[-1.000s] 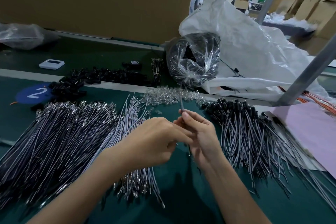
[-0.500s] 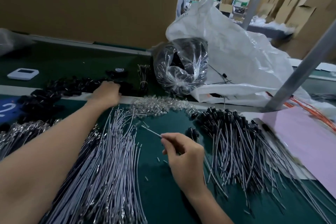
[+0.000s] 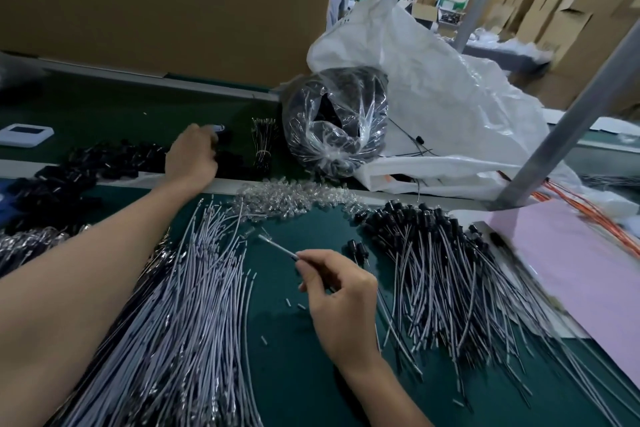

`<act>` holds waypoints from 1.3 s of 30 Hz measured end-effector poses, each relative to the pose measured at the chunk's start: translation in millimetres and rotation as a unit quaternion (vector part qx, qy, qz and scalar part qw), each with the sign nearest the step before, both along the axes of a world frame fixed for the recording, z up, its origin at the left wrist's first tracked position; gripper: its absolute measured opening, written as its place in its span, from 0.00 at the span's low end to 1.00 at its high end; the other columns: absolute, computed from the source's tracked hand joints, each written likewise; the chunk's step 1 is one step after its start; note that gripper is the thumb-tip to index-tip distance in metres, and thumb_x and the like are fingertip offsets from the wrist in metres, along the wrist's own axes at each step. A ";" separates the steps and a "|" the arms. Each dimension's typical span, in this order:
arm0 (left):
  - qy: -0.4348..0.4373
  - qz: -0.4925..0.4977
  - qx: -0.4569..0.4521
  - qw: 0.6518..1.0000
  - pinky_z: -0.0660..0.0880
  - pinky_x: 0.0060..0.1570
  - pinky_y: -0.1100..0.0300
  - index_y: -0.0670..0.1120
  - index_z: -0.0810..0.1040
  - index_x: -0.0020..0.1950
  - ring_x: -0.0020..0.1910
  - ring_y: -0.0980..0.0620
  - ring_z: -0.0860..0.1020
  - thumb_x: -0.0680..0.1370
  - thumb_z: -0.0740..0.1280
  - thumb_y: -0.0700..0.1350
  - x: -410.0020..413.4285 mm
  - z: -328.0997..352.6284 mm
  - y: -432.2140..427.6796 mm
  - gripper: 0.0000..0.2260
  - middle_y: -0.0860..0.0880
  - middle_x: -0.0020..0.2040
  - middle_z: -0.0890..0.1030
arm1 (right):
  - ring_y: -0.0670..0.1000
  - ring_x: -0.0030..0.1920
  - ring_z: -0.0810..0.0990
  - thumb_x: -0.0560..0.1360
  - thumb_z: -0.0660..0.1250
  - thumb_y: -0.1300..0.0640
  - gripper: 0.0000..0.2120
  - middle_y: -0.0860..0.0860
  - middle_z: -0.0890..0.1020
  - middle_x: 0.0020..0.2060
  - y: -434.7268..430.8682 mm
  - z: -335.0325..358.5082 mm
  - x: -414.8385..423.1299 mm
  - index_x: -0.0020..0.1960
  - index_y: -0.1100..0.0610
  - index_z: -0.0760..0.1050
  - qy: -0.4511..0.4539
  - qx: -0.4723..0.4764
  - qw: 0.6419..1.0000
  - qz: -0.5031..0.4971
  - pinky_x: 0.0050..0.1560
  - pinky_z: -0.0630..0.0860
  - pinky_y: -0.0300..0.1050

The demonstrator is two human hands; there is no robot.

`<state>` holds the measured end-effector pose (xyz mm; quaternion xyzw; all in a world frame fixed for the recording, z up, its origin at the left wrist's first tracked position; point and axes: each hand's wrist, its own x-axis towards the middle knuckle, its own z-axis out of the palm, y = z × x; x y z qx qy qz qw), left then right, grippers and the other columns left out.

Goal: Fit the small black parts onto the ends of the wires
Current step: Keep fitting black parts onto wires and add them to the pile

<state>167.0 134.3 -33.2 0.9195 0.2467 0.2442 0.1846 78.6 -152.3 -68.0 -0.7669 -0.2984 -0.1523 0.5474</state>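
My right hand [image 3: 341,302] pinches a thin grey wire [image 3: 277,247] near its tip, which points up and left over the green mat. My left hand [image 3: 190,158] is stretched far forward into the row of small black parts [image 3: 114,163] beyond the metal rail, fingers curled down among them; whether it holds one is hidden. A heap of bare grey wires [image 3: 180,322] lies under my left forearm. To the right lies a pile of wires with black parts on their ends [image 3: 426,253].
Clear small parts [image 3: 287,198] are strewn along the rail. A clear bag of black parts [image 3: 336,121] and a big white sack [image 3: 450,97] stand behind. A pink sheet [image 3: 571,270], a slanted metal post [image 3: 554,142] and orange wires [image 3: 588,215] lie right. A white device [image 3: 26,133] sits far left.
A second ago both hands met at the wire in the middle. My left hand has since reached forward to the black parts, and my right hand keeps the wire, its tip now pointing left.
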 end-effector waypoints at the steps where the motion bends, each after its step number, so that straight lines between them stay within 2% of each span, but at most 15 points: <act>1: -0.026 -0.018 -0.038 0.999 0.74 0.58 0.48 0.39 0.78 0.64 0.58 0.39 0.77 0.78 0.65 0.33 -1.8 3.7 -4.6 0.14 0.38 0.60 0.77 | 0.43 0.36 0.81 0.75 0.71 0.64 0.05 0.45 0.83 0.37 0.0 0.3 0.6 0.48 0.58 0.83 0.007 0.005 1.000 -0.004 0.37 0.77 0.34; 3: -0.064 -0.047 -0.130 0.988 0.72 0.63 0.53 0.41 0.79 0.64 0.59 0.43 0.77 0.80 0.64 0.35 -12.0 13.8 -18.9 0.13 0.41 0.62 0.78 | 0.43 0.36 0.81 0.75 0.71 0.64 0.04 0.45 0.83 0.37 -1.0 2.4 0.1 0.48 0.58 0.83 0.016 0.014 1.000 -0.014 0.38 0.75 0.32; 5: -0.073 -0.074 -0.265 0.959 0.77 0.56 0.55 0.45 0.82 0.58 0.52 0.47 0.80 0.81 0.64 0.37 -34.6 22.9 -39.8 0.10 0.46 0.55 0.82 | 0.43 0.36 0.81 0.75 0.71 0.63 0.04 0.45 0.83 0.36 -1.7 4.3 -0.2 0.48 0.57 0.83 0.022 0.025 0.999 -0.024 0.37 0.75 0.32; 7: -0.078 -0.110 -0.444 0.886 0.80 0.46 0.60 0.44 0.82 0.54 0.46 0.50 0.83 0.80 0.65 0.36 -66.5 28.9 -63.3 0.08 0.46 0.46 0.85 | 0.45 0.34 0.80 0.75 0.71 0.62 0.04 0.43 0.82 0.34 -3.1 6.3 0.1 0.47 0.55 0.83 0.050 0.058 0.997 -0.029 0.35 0.76 0.36; 10: -0.087 -0.135 -0.613 0.773 0.82 0.41 0.63 0.39 0.80 0.54 0.45 0.49 0.86 0.78 0.66 0.35 -112.1 30.4 -91.9 0.06 0.43 0.47 0.86 | 0.45 0.33 0.80 0.75 0.72 0.62 0.07 0.45 0.84 0.35 -4.4 11.7 1.4 0.46 0.49 0.83 0.095 0.114 0.989 -0.021 0.35 0.75 0.37; 12: -0.107 -0.119 -0.684 0.711 0.82 0.41 0.61 0.37 0.79 0.54 0.45 0.48 0.86 0.78 0.66 0.35 -132.0 27.6 -104.0 0.06 0.41 0.48 0.86 | 0.44 0.36 0.82 0.74 0.73 0.62 0.08 0.46 0.85 0.36 -3.7 14.4 0.1 0.46 0.50 0.84 0.115 0.136 0.984 -0.001 0.37 0.76 0.35; 14: -0.136 -0.110 -0.727 0.664 0.83 0.42 0.60 0.36 0.78 0.54 0.44 0.48 0.86 0.78 0.65 0.35 -145.3 24.2 -113.1 0.07 0.40 0.49 0.85 | 0.46 0.37 0.84 0.74 0.73 0.64 0.08 0.47 0.86 0.37 -2.6 16.2 -2.4 0.45 0.51 0.84 0.125 0.148 0.981 0.017 0.39 0.77 0.34; 18: -0.195 -0.092 -0.768 0.604 0.82 0.44 0.60 0.35 0.77 0.56 0.42 0.49 0.86 0.79 0.64 0.35 -157.1 18.3 -121.5 0.08 0.39 0.49 0.85 | 0.49 0.38 0.84 0.73 0.73 0.64 0.08 0.49 0.85 0.37 -0.6 17.9 -6.7 0.45 0.52 0.84 0.132 0.137 0.981 0.048 0.40 0.79 0.37; 21: -0.212 -0.101 -0.768 0.596 0.82 0.43 0.61 0.37 0.77 0.56 0.43 0.50 0.86 0.79 0.64 0.36 -160.4 17.8 -122.6 0.07 0.41 0.49 0.86 | 0.50 0.38 0.84 0.73 0.73 0.65 0.07 0.49 0.85 0.36 -0.1 18.9 -8.1 0.45 0.54 0.84 0.133 0.118 0.982 0.066 0.40 0.79 0.39; 25: -0.214 -0.127 -0.751 0.612 0.82 0.43 0.60 0.39 0.77 0.52 0.44 0.49 0.86 0.77 0.66 0.36 -162.2 16.5 -125.9 0.05 0.41 0.47 0.86 | 0.50 0.38 0.84 0.73 0.73 0.66 0.06 0.50 0.85 0.36 0.2 20.6 -9.5 0.45 0.56 0.84 0.131 0.098 0.983 0.082 0.41 0.79 0.41; 29: -0.217 -0.145 -0.739 0.621 0.82 0.43 0.61 0.39 0.76 0.53 0.46 0.48 0.86 0.70 0.69 0.39 -164.4 15.2 -130.0 0.12 0.41 0.48 0.86 | 0.50 0.37 0.84 0.73 0.73 0.66 0.06 0.51 0.85 0.35 1.7 21.2 -9.4 0.45 0.56 0.84 0.126 0.095 0.984 0.080 0.42 0.80 0.43; 36: -0.195 -0.169 -0.703 0.663 0.82 0.48 0.59 0.40 0.75 0.53 0.50 0.47 0.85 0.68 0.70 0.41 -167.0 14.6 -136.3 0.15 0.40 0.50 0.85 | 0.47 0.38 0.83 0.74 0.72 0.65 0.06 0.49 0.85 0.36 4.5 16.3 -11.7 0.46 0.55 0.84 0.121 0.116 0.984 0.065 0.41 0.79 0.40; 39: -0.183 -0.177 -0.684 0.684 0.82 0.48 0.59 0.40 0.75 0.53 0.48 0.48 0.85 0.67 0.71 0.41 -167.4 13.5 -140.7 0.16 0.40 0.49 0.86 | 0.47 0.38 0.83 0.74 0.72 0.64 0.05 0.48 0.85 0.36 5.2 15.5 -11.1 0.46 0.56 0.84 0.117 0.117 0.985 0.057 0.41 0.78 0.40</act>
